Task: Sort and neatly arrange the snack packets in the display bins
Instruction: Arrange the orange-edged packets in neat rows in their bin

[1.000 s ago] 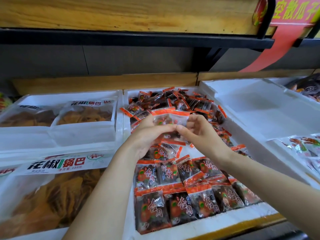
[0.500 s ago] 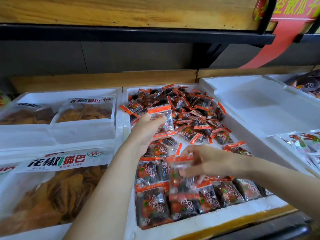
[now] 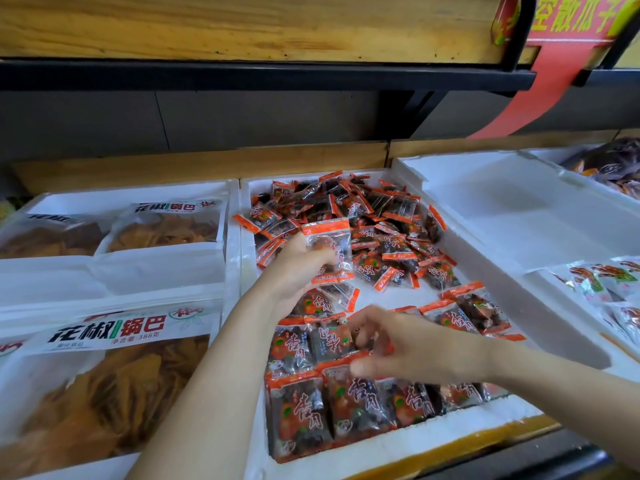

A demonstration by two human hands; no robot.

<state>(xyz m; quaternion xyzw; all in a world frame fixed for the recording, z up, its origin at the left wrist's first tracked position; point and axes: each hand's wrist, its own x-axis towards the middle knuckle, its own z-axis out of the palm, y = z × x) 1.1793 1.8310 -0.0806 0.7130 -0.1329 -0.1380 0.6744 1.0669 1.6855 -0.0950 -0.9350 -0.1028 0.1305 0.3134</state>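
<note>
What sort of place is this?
Probably a shop's loose-snack section: white foam bins hold small orange-edged packets and big bags of crisps, beneath a shelf with a red sign.

left hand (image 3: 294, 271) grips a clear orange-edged packet (image 3: 329, 247) above the loose pile (image 3: 381, 220) | right hand (image 3: 412, 348) blurred, fingers loosely curled over neat front rows (image 3: 346, 403) | white foam bin (image 3: 381, 446) | big chip bags (image 3: 104, 393) to its left

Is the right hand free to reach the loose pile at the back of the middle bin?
Probably yes. The right hand hovers over the front rows, with open space up to the loose pile. The left hand, holding a packet, sits at the pile's left edge, not across the way.
</note>
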